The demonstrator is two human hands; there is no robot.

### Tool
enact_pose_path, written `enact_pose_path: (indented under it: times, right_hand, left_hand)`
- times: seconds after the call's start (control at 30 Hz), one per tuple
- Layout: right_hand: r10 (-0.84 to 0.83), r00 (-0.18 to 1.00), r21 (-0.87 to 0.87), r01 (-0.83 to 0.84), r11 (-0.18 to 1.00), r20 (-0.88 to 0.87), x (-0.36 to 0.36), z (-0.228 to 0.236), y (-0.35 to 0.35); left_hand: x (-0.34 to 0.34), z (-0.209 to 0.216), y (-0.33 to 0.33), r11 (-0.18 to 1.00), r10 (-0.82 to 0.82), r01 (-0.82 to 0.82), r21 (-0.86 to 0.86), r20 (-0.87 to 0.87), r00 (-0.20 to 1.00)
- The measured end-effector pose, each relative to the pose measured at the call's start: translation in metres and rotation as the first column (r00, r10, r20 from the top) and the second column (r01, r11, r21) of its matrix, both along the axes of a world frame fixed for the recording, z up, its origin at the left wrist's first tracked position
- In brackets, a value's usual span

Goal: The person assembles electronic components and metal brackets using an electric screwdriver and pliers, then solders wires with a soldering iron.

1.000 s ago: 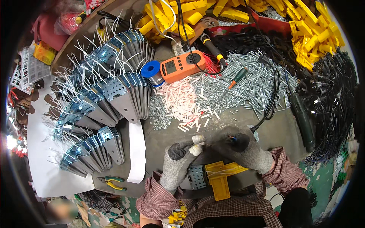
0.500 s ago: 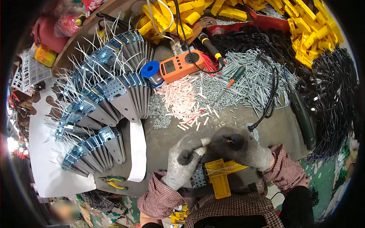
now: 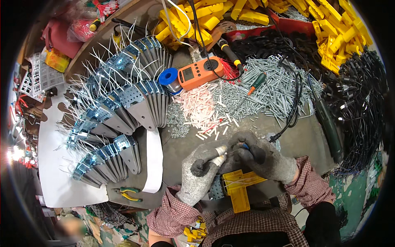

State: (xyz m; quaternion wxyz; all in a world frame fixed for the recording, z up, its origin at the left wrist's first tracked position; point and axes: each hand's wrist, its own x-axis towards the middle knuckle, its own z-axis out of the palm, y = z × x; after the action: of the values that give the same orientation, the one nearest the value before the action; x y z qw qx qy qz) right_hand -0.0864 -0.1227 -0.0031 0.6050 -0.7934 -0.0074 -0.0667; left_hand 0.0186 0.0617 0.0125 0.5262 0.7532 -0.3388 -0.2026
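My left hand (image 3: 201,168), in a grey glove with white-wrapped fingertips, is closed in a pinch beside my right hand. What lies between its fingertips is too small to make out. My right hand (image 3: 267,158), in a dark-stained grey glove, is closed on thin wires, with a bit of blue wire (image 3: 245,146) showing between the fingers. Just below both hands lies a yellow plastic housing (image 3: 238,195) with a pale wire across its arm. A perforated metal bracket (image 3: 216,190) sits against the housing's left side, partly covered by my left wrist.
Rows of grey metal brackets (image 3: 142,109) with white wires stand at left, near pliers (image 3: 130,193). Farther back are a solder spool (image 3: 169,78), an orange meter (image 3: 199,74), white sleeves (image 3: 199,105), screws (image 3: 271,86) and a screwdriver (image 3: 258,81). Black cords (image 3: 354,111) heap at right.
The fingertips of my two hands have drawn slightly apart, and the right fingers have turned, so blue wire shows where orange showed before. The whole view has shifted slightly.
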Motion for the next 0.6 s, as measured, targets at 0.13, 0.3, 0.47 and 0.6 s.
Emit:
enact_pose_path:
  times: [0.13, 0.3, 0.47, 0.6]
  right_hand:
    - [-0.085, 0.996, -0.076, 0.088, 0.993, 0.035, 0.002, 0.005, 0.003]
    - [-0.171, 0.985, -0.269, 0.175, 0.947, 0.037, -0.002, -0.008, 0.002]
    - [-0.142, 0.988, -0.079, 0.146, 0.986, 0.052, 0.000, 0.001, -0.002]
    - [-0.009, 0.984, -0.007, 0.008, 1.000, -0.178, -0.001, 0.011, -0.006]
  left_hand:
    - [-0.008, -0.003, -0.003, 0.992, 0.083, -0.096, -0.078, -0.151, 0.985]
    - [-0.016, -0.006, -0.009, 0.979, 0.158, -0.185, -0.083, -0.261, 0.952]
    - [-0.022, -0.002, -0.014, 0.995, 0.094, -0.091, -0.035, 0.090, 0.991]
    - [-0.014, -0.002, -0.007, 0.993, 0.104, -0.108, -0.039, -0.084, 0.991]
